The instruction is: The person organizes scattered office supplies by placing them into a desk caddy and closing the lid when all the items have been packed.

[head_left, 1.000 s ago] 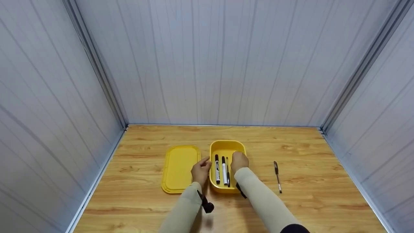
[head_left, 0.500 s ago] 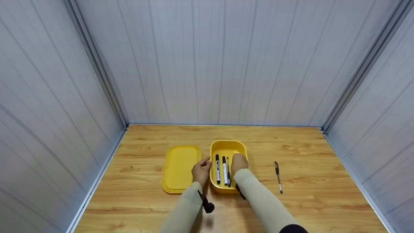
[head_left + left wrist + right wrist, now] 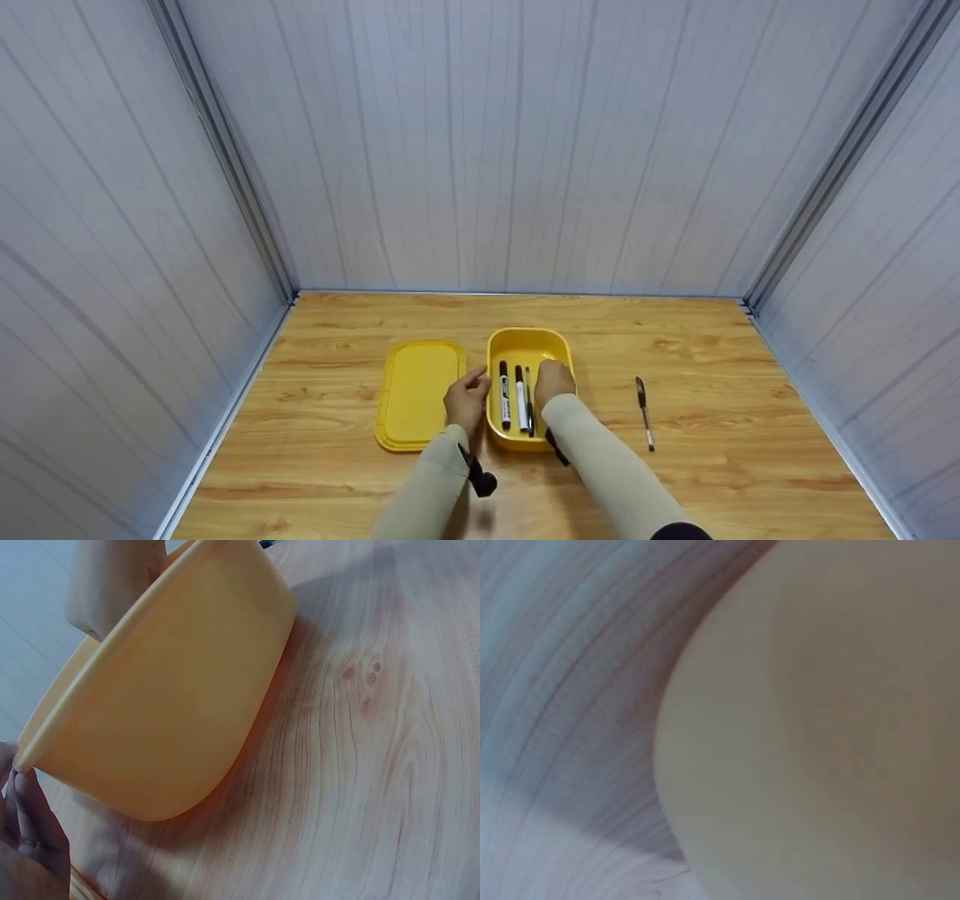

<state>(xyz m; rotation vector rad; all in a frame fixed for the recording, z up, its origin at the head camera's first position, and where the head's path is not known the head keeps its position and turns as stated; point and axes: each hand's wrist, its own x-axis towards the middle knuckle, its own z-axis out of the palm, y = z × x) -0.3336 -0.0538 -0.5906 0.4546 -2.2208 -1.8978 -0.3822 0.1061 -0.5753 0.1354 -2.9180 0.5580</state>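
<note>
A yellow plastic box (image 3: 529,341) stands on the wooden table with two black-capped white markers, the left marker (image 3: 504,397) and the right marker (image 3: 520,397), lying inside. Beside them is a thin black pen (image 3: 529,409). My left hand (image 3: 465,401) is at the box's left side; in the left wrist view its thumb and fingers (image 3: 41,821) pinch the rim. My right hand (image 3: 555,381) reaches down inside the right part of the box. Its fingers are hidden, and I cannot tell what they hold. The right wrist view shows mostly blurred yellow box wall (image 3: 712,742).
A yellow lid (image 3: 420,394) lies flat left of the box. One capped pen with a clear barrel (image 3: 643,412) lies on the table (image 3: 720,390) to the right. Pale panel walls (image 3: 480,150) enclose the table at the back and both sides.
Inside the box, my right hand has shifted slightly toward my body. The left hand, lid, markers and pens stay where they were.
</note>
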